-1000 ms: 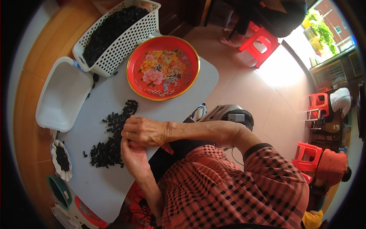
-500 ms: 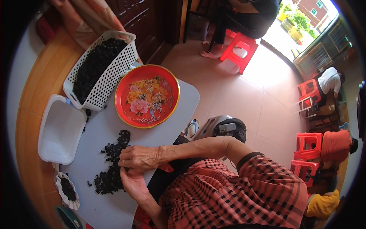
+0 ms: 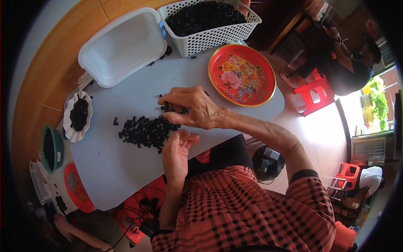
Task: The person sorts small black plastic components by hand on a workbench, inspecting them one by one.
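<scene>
My right hand (image 3: 195, 107) is over the grey table (image 3: 126, 176), its fingers curled around a few small black cylindrical pieces (image 3: 167, 107), which show between thumb and fingers. Just below it lies a loose pile of similar black pieces (image 3: 145, 132). At the pile's near edge, my left hand (image 3: 178, 153) is turned palm up, fingers apart and half bent, with nothing visible in it. A red round tray (image 3: 213, 80) with a flower pattern and small silvery pins stands beyond my right hand, at the table's far right.
A white perforated basket (image 3: 210, 37) full of black pieces and a white basin (image 3: 121, 48) stand at the back. At left are a scalloped white dish (image 3: 69, 113), a green basket (image 3: 58, 151) and another red tray (image 3: 86, 203). A co-worker's arm (image 3: 82, 233) shows lower left.
The view has swung toward the left. My hands, together before, are now apart: the right has shifted over the pile's far side, while the left has opened palm up beside it.
</scene>
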The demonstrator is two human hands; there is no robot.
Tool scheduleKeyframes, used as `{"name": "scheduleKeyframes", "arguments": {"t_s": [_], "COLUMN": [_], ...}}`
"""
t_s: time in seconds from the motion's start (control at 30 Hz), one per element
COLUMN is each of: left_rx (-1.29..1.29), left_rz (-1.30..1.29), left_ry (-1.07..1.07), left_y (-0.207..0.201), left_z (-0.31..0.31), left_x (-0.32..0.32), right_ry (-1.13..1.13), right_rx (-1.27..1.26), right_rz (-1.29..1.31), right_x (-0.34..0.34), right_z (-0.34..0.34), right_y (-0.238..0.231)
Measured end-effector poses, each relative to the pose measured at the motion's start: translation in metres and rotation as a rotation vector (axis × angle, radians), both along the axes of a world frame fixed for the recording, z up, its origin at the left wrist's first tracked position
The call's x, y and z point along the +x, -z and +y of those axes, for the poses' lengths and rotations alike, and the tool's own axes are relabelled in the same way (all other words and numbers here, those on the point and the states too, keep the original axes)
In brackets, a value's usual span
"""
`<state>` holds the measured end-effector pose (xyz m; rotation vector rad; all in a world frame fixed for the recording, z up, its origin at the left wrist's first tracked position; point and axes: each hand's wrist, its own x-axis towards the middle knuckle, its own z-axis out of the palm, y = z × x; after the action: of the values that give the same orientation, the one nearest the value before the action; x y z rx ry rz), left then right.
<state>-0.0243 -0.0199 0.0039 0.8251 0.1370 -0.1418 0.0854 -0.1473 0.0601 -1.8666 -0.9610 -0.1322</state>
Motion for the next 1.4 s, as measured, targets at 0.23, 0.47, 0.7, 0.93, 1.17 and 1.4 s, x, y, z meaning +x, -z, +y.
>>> {"name": "scheduleKeyframes", "arguments": {"t_s": [0.23,0.47,0.7,0.93,1.17,1.4], "left_rx": [0.055,0.193,0.023,0.075,0.075,-0.03], "left_rz": [-0.021,0.009,0.033,0.04,0.037,0.038], "left_ry": [0.074,0.038,-0.031,0.062,0.124,0.076], "left_y": [0.002,0.005,0.004,0.003,0.004,0.007], "left_z": [0.003,0.015,0.028,0.027,0.031,0.033], "left_x": [-0.001,-0.003,0.001,0.003,0.008,0.005], "right_ry": [0.374,0.309,-0.258,-0.425,-0.558,-0.479], "right_rx": [-0.123,-0.266,-0.2,-0.356,-0.492,-0.419], "right_rz": [-0.584,-0.635,-0.142,-0.186,-0.17,0.028], "right_x": [0.108,0.102,0.062,0.081,0.083,0.084], "right_z": [-0.028,-0.014,0.078,0.159,0.173,0.11], "right_y": [-0.053,-0.029,0.017,0.03,0.029,0.036]}}
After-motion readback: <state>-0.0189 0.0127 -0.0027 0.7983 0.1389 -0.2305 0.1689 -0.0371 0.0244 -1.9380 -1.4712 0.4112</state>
